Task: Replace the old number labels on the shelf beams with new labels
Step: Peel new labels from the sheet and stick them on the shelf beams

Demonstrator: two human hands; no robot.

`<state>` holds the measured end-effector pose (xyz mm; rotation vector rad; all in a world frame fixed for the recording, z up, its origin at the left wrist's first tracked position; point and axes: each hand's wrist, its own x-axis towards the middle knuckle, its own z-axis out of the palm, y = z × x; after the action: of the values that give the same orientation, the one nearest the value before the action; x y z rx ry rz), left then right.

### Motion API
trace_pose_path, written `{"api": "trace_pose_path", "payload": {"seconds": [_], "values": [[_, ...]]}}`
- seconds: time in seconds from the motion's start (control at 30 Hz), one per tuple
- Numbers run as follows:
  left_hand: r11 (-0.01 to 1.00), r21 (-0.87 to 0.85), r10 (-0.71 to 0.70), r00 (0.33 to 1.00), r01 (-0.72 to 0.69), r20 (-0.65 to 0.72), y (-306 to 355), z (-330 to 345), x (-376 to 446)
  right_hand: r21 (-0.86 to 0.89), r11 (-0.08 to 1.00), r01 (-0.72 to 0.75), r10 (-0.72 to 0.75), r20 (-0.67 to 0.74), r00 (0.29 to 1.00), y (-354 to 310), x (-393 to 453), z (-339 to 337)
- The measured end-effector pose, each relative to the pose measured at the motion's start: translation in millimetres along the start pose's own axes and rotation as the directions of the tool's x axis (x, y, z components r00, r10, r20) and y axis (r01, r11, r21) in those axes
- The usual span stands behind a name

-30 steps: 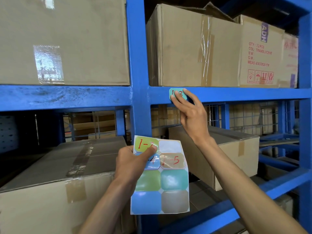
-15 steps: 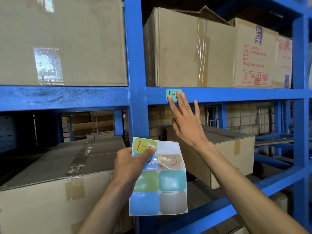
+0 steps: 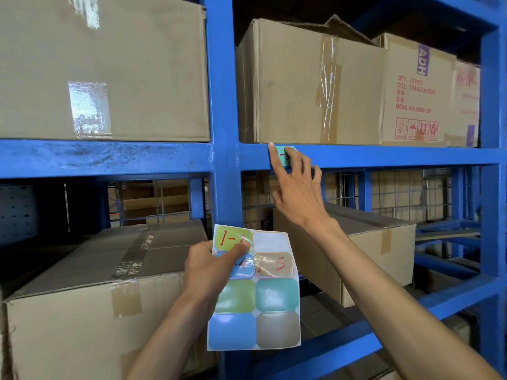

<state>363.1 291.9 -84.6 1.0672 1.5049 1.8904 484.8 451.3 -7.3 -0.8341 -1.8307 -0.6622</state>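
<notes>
A teal number label (image 3: pixel 282 154) with red writing sticks to the blue shelf beam (image 3: pixel 384 156), just right of the upright post. My right hand (image 3: pixel 295 187) reaches up to it, with straight fingertips pressing over the label and hiding most of it. My left hand (image 3: pixel 211 266) holds a sheet of coloured labels (image 3: pixel 258 297) lower down, thumb pinned on its top left sticker. Several stickers on the sheet carry red numbers; one cell at the top right is white and bare.
Taped cardboard boxes (image 3: pixel 310 83) fill the shelf above the beam, and another large box (image 3: pixel 104 67) sits at the left. Lower boxes (image 3: pixel 90 297) stand on both sides of the blue upright post (image 3: pixel 223 133). Wire mesh backs the lower bay.
My right hand dropped a little from the label with fingers spread, then came back up and pressed on it again. The view has shifted slightly. The left hand and sheet stayed put.
</notes>
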Motion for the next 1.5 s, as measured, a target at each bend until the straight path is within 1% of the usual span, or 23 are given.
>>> {"api": "trace_pose_path", "payload": {"seconds": [0.17,0.23,0.3,0.4,0.43,0.47,0.53,0.57,0.6,0.67,0.73,0.8,0.93,1.03,1.13,1.27,1.33,1.37,1.47,1.5], "values": [[1.0,-0.018,-0.005,1.0,0.005,0.005,1,4,-6,0.008,1.0,0.021,-0.022,0.039,0.999,1,-2,-3],[1.0,-0.021,-0.004,1.0,0.004,0.006,0,5,-7,0.055,0.998,0.029,-0.031,0.047,0.998,2,-4,-3],[1.0,-0.025,-0.003,1.0,0.003,0.008,0,4,-7,0.166,0.985,0.038,-0.043,0.031,0.999,5,-9,-4],[0.999,-0.048,-0.009,1.0,0.01,0.012,-1,3,-6,0.372,0.928,0.038,-0.046,0.012,0.999,12,-22,-8],[0.998,-0.056,-0.012,1.0,0.013,0.014,-2,3,-7,0.456,0.89,0.012,-0.031,0.034,0.999,14,-29,-10],[0.998,-0.064,-0.013,1.0,0.014,0.017,-3,4,-8,0.561,0.827,-0.045,-0.001,0.081,0.997,14,-36,-13],[0.997,-0.079,-0.013,1.0,0.014,0.022,-9,6,-10,0.751,0.631,-0.195,0.083,0.184,0.979,12,-54,-22],[0.996,-0.09,-0.014,1.0,0.016,0.024,-13,7,-11,0.802,0.548,-0.238,0.125,0.202,0.971,11,-63,-28],[0.995,-0.099,-0.015,1.0,0.017,0.024,-17,8,-12,0.826,0.502,-0.258,0.158,0.205,0.966,11,-73,-34],[0.994,-0.109,-0.022,0.999,0.025,0.033,-25,11,-14,0.835,0.469,-0.287,0.164,0.237,0.957,12,-93,-45],[0.992,-0.12,-0.025,0.999,0.029,0.042,-32,14,-17,0.814,0.475,-0.334,0.116,0.319,0.941,12,-114,-52],[0.992,-0.125,-0.012,0.999,0.017,0.037,-38,17,-19,0.784,0.507,-0.358,0.072,0.375,0.924,10,-133,-55],[0.994,-0.112,-0.013,0.999,0.018,0.039,-52,24,-23,0.706,0.596,-0.383,0.077,0.424,0.902,8,-160,-56],[0.993,-0.115,-0.023,0.999,0.027,0.038,-58,28,-29,0.658,0.641,-0.396,0.159,0.391,0.906,10,-172,-57],[0.991,-0.123,-0.04,0.999,0.044,0.035,-66,31,-34,0.667,0.619,-0.414,0.22,0.359,0.907,11,-179,-53],[0.995,-0.092,-0.031,0.999,0.032,0.013,-81,34,-37,0.704,0.589,-0.396,0.22,0.332,0.917,12,-193,-47],[0.999,-0.031,-0.014,1.0,0.013,-0.028,-90,34,-38,0.741,0.531,-0.411,0.206,0.357,0.911,12,-205,-44],[1.0,0.004,-0.001,0.999,0.001,-0.048,-97,33,-38,0.769,0.468,-0.435,0.201,0.387,0.9,12,-212,-43],[0.995,0.103,0.024,0.996,-0.015,-0.084,-116,28,-38,0.833,0.207,-0.513,0.232,0.468,0.853,14,-231,-43],[0.992,0.125,0.025,0.996,-0.013,-0.088,-123,26,-40,0.836,0.146,-0.529,0.247,0.487,0.838,16,-239,-42]]}}
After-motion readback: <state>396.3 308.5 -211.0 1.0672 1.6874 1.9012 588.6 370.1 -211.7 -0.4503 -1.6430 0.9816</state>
